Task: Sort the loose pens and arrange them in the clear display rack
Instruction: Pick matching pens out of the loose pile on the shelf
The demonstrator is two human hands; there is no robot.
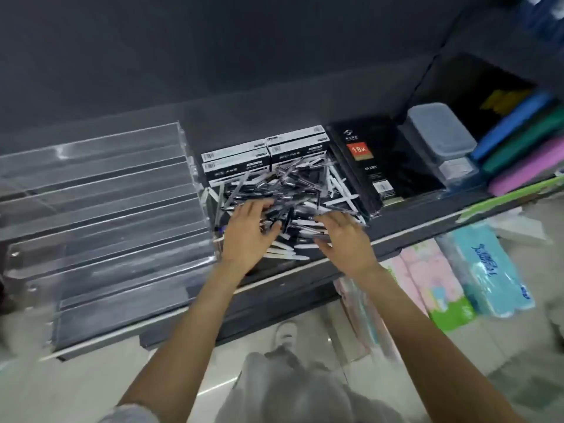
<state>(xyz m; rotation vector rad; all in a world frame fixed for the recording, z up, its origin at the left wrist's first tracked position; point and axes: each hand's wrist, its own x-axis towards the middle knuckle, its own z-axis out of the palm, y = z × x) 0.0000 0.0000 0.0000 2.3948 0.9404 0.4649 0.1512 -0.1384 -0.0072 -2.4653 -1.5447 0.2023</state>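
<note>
A heap of loose pens (293, 190), black and white, lies on the dark shelf (427, 221) right of centre. The clear stepped display rack (100, 209) stands at the left with no pens visible in its tiers. My left hand (248, 235) rests palm down on the near left of the heap, fingers spread among the pens. At the heap's near right, my right hand (348, 236) reaches in with fingers extended over several white pens. Whether either hand grips a pen is hidden by the backs of the hands.
Black-and-white pen boxes (265, 157) are stacked behind the heap. A black diary pack (372, 166) lies to the right, then a clear lidded box (439, 132) and coloured folders (525, 148). Tissue packs (485, 270) sit below the shelf edge.
</note>
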